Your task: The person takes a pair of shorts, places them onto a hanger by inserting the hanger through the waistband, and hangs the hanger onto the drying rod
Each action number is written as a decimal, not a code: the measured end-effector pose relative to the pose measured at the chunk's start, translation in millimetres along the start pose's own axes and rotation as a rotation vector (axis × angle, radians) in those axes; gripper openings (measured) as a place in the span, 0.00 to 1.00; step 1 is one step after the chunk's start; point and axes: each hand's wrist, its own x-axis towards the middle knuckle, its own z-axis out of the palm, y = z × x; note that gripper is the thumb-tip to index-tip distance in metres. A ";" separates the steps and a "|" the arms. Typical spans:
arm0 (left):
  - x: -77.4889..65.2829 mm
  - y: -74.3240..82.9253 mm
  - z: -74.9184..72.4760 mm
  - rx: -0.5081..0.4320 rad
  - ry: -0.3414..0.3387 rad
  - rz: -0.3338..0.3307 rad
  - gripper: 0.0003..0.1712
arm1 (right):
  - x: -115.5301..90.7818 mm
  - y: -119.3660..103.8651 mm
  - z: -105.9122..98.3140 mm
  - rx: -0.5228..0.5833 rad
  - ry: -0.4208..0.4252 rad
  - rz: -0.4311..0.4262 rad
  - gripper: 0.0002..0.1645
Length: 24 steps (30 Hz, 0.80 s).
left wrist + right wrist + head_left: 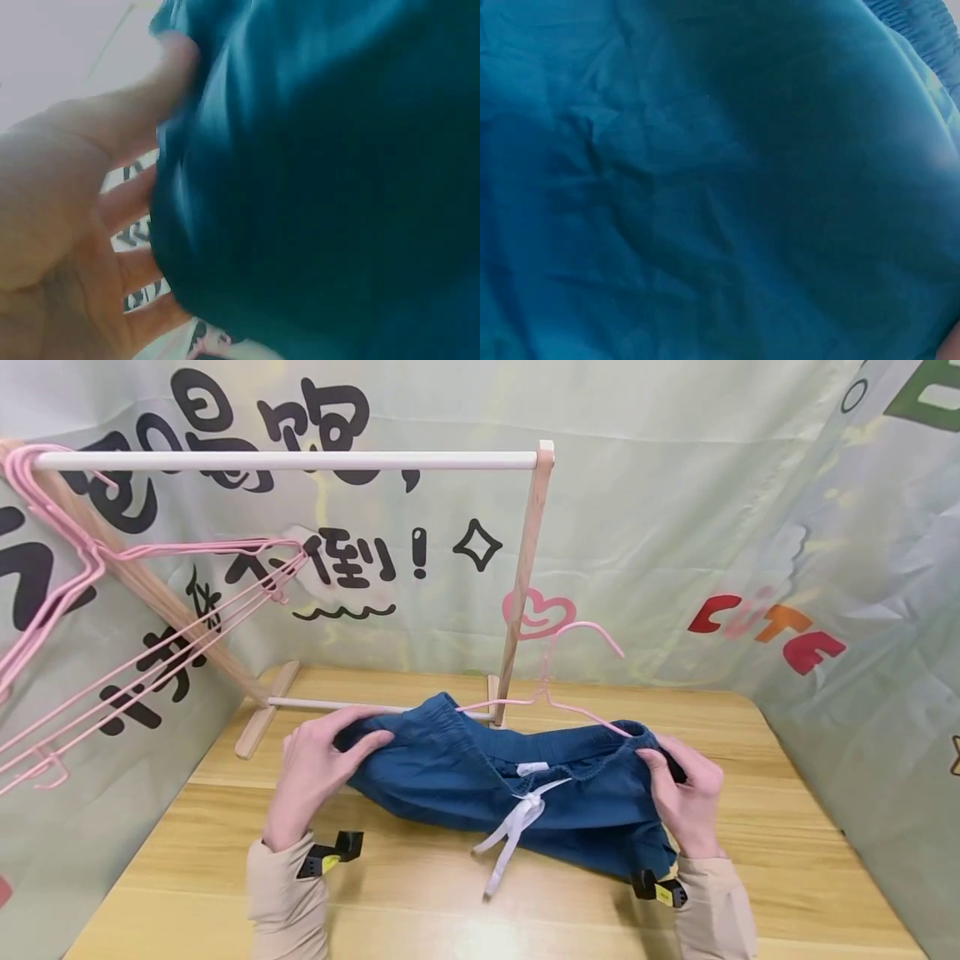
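Blue shorts [592,814] with an elastic waistband and a white drawstring [522,817] are held up over the table's middle. A pink hanger [546,693] reaches into the waist opening, its hook and shoulders showing above the back waistband. My left hand [315,768] grips the left side, thumb in front and fingers behind the cloth. In the left wrist view, that hand's spread fingers [139,266] go behind the fabric. At the waistband's right end, near the hanger's arm, my right hand [692,793] pinches the cloth. Blue fabric [705,187] fills most of the right wrist view.
A rack with a white rail [300,461] and wooden posts [525,560] stands behind the shorts. Several pink hangers [97,556] hang at its left end. Printed cloth walls [675,510] enclose the wooden table [780,827].
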 end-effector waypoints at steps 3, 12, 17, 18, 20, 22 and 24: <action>-0.2 -9.6 -2.6 -0.138 -0.002 0.028 0.07 | 0.8 1.8 -4.7 -0.026 0.026 0.021 0.06; 2.7 -22.0 3.1 -0.391 0.136 0.133 0.09 | 0.3 4.7 -13.7 -0.074 0.075 0.082 0.06; 2.1 -24.0 5.5 -0.450 0.175 0.070 0.06 | 0.4 5.4 -15.5 -0.095 0.104 0.102 0.08; 2.0 -24.8 6.0 -0.468 0.176 0.058 0.06 | 0.6 5.2 -15.7 -0.100 0.110 0.105 0.08; 1.8 -26.8 6.9 -0.505 0.179 0.041 0.06 | 1.1 4.7 -16.2 -0.107 0.114 0.110 0.08; 1.7 -28.7 7.3 -0.550 0.197 0.036 0.07 | 1.6 4.2 -17.1 -0.116 0.115 0.118 0.08; 1.8 -26.6 5.7 -0.576 0.223 0.030 0.06 | 2.3 3.7 -17.8 -0.115 0.115 0.126 0.07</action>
